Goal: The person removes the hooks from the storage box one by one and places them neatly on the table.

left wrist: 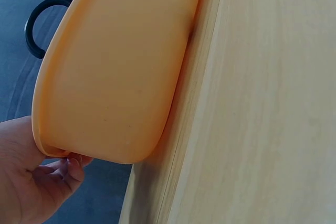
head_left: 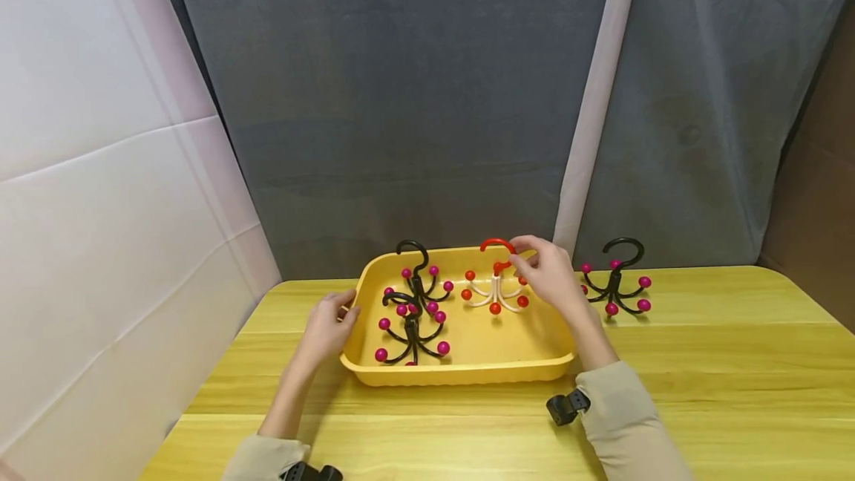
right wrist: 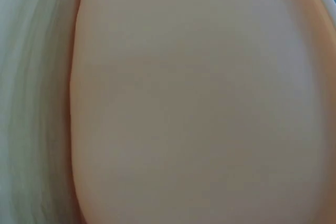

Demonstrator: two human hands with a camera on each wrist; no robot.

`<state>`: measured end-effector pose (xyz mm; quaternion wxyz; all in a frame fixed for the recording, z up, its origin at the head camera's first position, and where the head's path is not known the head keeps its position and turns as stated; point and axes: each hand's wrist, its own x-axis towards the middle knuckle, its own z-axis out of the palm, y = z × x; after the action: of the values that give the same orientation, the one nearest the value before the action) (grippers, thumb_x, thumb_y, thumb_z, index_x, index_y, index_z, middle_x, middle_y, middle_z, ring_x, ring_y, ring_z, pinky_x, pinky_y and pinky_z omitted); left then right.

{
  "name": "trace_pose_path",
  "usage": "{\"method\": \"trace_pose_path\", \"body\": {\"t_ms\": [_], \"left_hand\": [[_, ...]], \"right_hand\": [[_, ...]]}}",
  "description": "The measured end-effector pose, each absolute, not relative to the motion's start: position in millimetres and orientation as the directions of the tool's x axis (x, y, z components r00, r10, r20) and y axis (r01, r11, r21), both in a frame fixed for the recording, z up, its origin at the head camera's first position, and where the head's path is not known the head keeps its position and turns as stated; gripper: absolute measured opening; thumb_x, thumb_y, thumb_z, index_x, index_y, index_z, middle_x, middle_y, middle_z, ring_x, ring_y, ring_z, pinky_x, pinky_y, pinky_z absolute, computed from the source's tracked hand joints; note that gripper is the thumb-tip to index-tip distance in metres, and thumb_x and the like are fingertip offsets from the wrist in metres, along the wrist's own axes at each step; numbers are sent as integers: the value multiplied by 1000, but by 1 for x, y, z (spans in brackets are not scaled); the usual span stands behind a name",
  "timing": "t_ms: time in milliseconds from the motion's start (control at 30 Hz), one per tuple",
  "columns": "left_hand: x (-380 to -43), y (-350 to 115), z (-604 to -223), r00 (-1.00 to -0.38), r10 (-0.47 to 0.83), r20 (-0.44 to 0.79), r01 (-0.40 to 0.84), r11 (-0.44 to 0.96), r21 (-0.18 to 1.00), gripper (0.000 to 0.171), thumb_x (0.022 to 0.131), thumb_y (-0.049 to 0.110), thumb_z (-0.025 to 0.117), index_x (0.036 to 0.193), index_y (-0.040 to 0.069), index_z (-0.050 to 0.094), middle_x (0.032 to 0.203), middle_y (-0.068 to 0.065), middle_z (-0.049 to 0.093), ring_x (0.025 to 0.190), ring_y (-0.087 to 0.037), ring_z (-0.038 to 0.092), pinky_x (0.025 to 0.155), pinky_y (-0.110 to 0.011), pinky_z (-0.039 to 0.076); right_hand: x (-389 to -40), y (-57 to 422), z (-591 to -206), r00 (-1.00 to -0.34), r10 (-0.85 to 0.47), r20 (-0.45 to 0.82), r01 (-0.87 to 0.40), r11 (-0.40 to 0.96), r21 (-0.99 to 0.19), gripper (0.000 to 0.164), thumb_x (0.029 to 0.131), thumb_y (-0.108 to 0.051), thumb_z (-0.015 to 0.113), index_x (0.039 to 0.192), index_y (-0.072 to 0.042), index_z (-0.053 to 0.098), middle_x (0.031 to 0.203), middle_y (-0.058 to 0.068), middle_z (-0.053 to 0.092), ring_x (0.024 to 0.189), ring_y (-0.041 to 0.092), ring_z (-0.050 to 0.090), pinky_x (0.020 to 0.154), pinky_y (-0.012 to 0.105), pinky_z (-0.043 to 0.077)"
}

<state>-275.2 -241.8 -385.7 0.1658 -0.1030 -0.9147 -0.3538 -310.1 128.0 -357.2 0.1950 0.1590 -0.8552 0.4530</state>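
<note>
Wooden table, red-white hanger, long axis seemingly upright, hook opening left

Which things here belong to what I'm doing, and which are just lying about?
Likely part of it:
red-and-white hanger, pinched by the right hand
yellow tray, left hand at its rim
two black hangers in the tray
black hanger outside it, probably

Seemingly just around:
grey curtain
white cloth wall

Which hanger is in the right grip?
The red-and-white hanger, pinched at its red hook by the right grip; the other three are black: two in the tray, one on the table.
</note>
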Motion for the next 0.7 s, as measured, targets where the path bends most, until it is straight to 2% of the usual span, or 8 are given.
{"method": "trace_pose_path", "body": {"t_ms": [233, 433, 700], "left_hand": [[-274, -241, -385, -919, 76, 386, 314, 731, 605, 35, 93, -4, 64, 126, -18, 61, 107, -29, 63, 85, -34, 65, 69, -37, 57], [-274, -241, -386, -920, 78, 384, 313, 735, 601, 35, 93, -3, 63, 125, -18, 61, 105, -28, 63, 84, -32, 64, 68, -34, 56], [-275, -241, -386, -915, 84, 395, 323, 740, 590, 34, 93, -3, 63, 125, -17, 62, 104, -27, 64, 84, -33, 64, 71, -39, 57]], "right_hand": [[-310, 121, -357, -885, -112, 452, -436, 539, -721, 23, 96, -6, 68, 117, 4, 67, 104, 18, 72, 74, 26, 72, 60, 27, 56], [-309, 119, -356, -888, -125, 443, -436, 540, -720, 18, 97, -4, 65, 111, 7, 67, 98, 20, 72, 83, 34, 72, 69, 36, 59], [-306, 121, -353, -871, -143, 470, -455, 597, -661, 12, 95, -4, 66, 103, 5, 68, 91, 14, 71, 78, 25, 69, 74, 39, 59]]}}
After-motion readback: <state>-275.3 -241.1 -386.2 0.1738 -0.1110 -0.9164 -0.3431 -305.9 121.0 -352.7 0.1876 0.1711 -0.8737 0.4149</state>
